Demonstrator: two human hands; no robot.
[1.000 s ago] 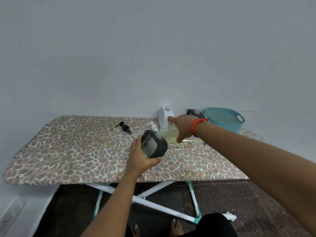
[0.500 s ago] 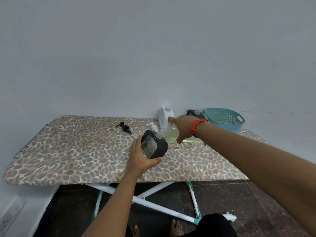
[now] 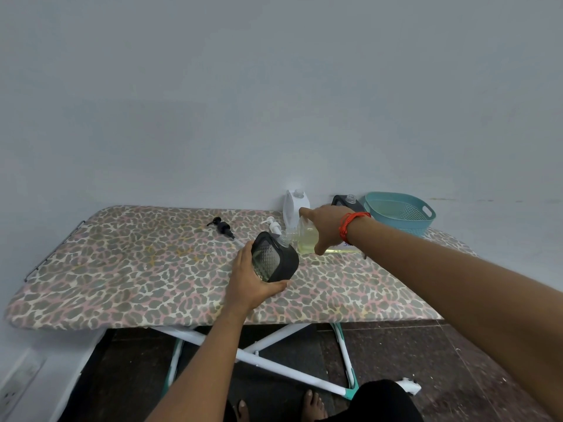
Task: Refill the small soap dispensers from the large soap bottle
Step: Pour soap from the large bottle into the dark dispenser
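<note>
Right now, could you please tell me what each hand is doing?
Left hand: grips the black dispenser.
Right hand: grips the soap bottle, tipped toward the dispenser's opening.

Dim even light, soft shadows, wide-angle edge distortion

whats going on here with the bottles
A person is refilling soap at an ironing board. The left hand holds a black dispenser tilted, while the right hand tips a clear bottle of yellowish soap, neck to its open top. A black pump and a white pump sit behind.
</note>
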